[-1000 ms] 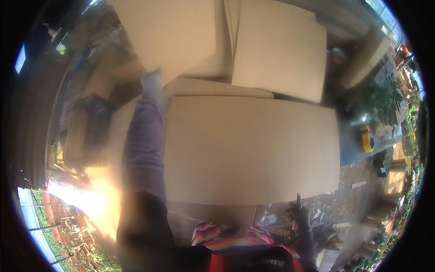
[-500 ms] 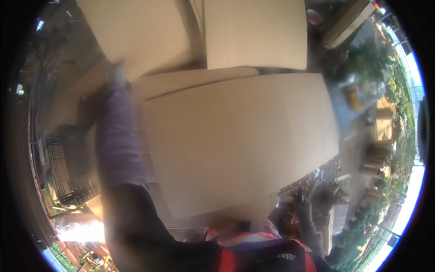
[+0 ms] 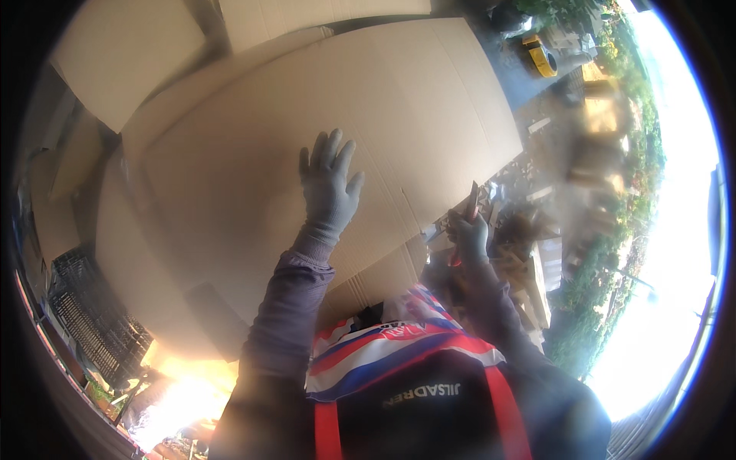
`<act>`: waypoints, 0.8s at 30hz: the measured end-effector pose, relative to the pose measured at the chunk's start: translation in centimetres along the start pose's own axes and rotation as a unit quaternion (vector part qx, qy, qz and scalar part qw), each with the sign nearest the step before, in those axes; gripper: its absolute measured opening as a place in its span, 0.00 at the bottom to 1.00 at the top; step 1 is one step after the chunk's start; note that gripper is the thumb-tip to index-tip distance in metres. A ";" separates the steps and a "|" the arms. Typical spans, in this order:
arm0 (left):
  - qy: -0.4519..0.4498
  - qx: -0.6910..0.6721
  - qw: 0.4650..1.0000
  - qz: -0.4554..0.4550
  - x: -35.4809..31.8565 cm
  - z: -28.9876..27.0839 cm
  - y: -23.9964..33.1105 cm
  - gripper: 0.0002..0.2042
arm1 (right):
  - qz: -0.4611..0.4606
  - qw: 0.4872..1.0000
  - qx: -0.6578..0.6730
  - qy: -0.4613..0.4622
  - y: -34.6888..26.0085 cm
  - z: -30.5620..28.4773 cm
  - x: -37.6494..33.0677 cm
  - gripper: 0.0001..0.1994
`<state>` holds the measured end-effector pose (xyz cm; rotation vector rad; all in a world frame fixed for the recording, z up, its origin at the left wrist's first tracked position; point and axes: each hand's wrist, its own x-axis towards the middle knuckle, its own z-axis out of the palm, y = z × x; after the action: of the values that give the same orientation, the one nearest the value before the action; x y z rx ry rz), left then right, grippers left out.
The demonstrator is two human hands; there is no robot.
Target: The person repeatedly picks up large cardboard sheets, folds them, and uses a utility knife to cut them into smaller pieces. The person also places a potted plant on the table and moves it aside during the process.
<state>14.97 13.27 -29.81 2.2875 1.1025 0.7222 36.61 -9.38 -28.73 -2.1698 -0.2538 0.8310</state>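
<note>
A large brown cardboard sheet (image 3: 414,92) with crease lines fills the middle of the view. Over its near half my left hand (image 3: 330,188), in a grey glove, is open with fingers spread and palm down; whether it presses on the board cannot be told. Just beyond the sheet's right edge, my gloved right hand (image 3: 471,232) is closed round a utility knife (image 3: 473,201), its blade pointing up and away from me. Part of the knife's reddish handle is hidden by the fingers. A short slit or mark shows in the sheet between the two hands.
More cardboard sheets (image 3: 126,57) lie at the far left and back. A black plastic crate (image 3: 92,314) stands at left. A yellow tape roll (image 3: 540,56) rests on a bluish surface at far right. Cardboard scraps (image 3: 540,195) litter the right side, with plants beyond.
My left hand has come from the far left corner back over the near middle of the sheet. My right hand, with the knife, has moved up beside the right edge. The view has shifted.
</note>
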 end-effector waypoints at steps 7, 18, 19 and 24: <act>-0.038 0.055 0.998 0.010 0.2 4.1 0.9 0.29 | 0.003 0.987 0.158 0.011 4.4 -2.6 6.0 0.07; -0.002 0.099 0.995 -0.032 4.1 9.4 3.9 0.25 | -0.181 0.973 -0.032 -0.141 -7.4 -2.3 14.6 0.04; 0.043 0.127 0.991 -0.009 4.1 9.7 3.9 0.25 | -0.157 0.962 0.058 -0.217 -9.2 -0.3 15.3 0.06; 0.014 0.169 0.986 -0.008 3.9 10.6 3.6 0.26 | -0.240 0.935 -0.132 -0.226 -15.4 8.6 19.1 0.10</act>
<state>25.87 12.25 -34.41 2.5502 1.3406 0.5984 47.10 14.34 -30.74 -1.9867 -1.1370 1.0356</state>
